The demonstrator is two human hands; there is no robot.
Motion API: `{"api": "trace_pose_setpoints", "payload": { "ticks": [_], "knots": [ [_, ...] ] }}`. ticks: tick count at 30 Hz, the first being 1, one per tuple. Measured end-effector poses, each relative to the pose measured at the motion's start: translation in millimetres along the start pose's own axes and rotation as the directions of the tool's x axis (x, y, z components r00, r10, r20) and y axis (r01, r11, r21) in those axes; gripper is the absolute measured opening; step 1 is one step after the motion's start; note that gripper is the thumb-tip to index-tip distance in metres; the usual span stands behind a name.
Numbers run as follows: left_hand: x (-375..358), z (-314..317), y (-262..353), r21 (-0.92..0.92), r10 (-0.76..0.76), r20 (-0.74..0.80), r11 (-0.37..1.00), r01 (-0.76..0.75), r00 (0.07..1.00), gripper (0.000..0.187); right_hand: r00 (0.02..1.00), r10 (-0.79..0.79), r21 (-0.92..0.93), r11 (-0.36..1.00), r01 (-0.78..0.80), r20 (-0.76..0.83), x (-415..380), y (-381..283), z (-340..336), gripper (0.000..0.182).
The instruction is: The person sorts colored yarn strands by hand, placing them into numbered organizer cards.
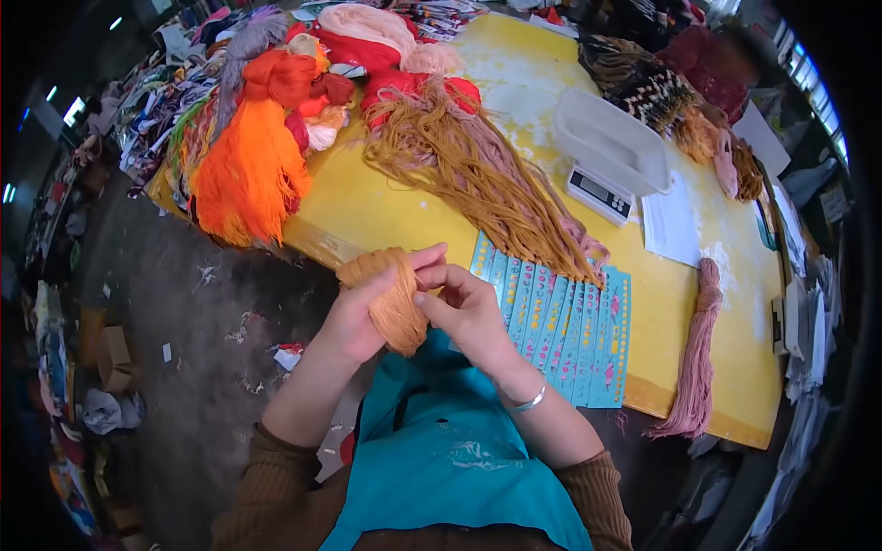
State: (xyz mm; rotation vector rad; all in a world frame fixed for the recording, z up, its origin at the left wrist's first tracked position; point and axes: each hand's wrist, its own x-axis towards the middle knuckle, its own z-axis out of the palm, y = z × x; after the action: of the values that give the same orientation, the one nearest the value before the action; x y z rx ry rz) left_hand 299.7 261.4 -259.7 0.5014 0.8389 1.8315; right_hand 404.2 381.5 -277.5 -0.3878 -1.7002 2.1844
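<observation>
A skein of light tan-orange thread [393, 303] is wrapped over my left hand [358, 308], which grips it in front of my teal apron. Close against its right side is my right hand [464, 317], with thumb and fingertips pinched together. Whatever those fingertips hold is too small to make out. Beyond my hands, a long bundle of mustard-brown yarn [487, 184] lies on the yellow table [349, 207]. Its lower ends reach over teal printed card strips [551, 321] laid side by side at the table's near edge.
A digital scale [599, 193] carries a white plastic tray [614, 138], with a paper sheet [671, 216] beside it. A pink skein [694, 354] lies to the right. Bright orange yarn [253, 174] hangs over the left edge. A person [712, 69] is at the far right.
</observation>
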Motion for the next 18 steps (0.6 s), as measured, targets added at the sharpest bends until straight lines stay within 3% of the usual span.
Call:
{"api": "trace_pose_setpoints", "payload": {
  "ticks": [3,5,7,12,18],
  "knots": [
    [1.6,2.7,-12.1,0.043,-0.033,-0.023,0.998,0.034,0.999,0.060,0.999,0.042,0.083,0.996,-0.042,-0.009,-12.4,2.1,-11.7,0.009],
    [3.5,3.3,-18.5,-0.016,-0.038,-0.025,0.999,0.038,0.999,0.055,0.981,0.137,0.192,0.975,-0.110,-0.135,-18.8,-0.4,-17.1,0.009],
    [5.4,6.7,-24.9,-0.074,-0.046,-0.025,0.996,0.044,0.999,0.051,0.979,0.123,0.210,0.974,-0.088,-0.161,-23.7,2.9,-19.8,0.008],
    [5.6,12.3,-42.4,0.021,0.008,-0.214,1.000,-0.004,0.977,0.044,0.958,0.086,0.316,0.949,0.005,-0.273,-29.1,4.4,-22.4,0.006],
    [7.1,21.9,-46.4,0.074,0.053,-0.242,0.997,-0.036,0.969,0.050,0.971,0.098,0.301,0.953,-0.029,-0.217,-33.8,5.9,-24.6,0.007]
  ]
}}
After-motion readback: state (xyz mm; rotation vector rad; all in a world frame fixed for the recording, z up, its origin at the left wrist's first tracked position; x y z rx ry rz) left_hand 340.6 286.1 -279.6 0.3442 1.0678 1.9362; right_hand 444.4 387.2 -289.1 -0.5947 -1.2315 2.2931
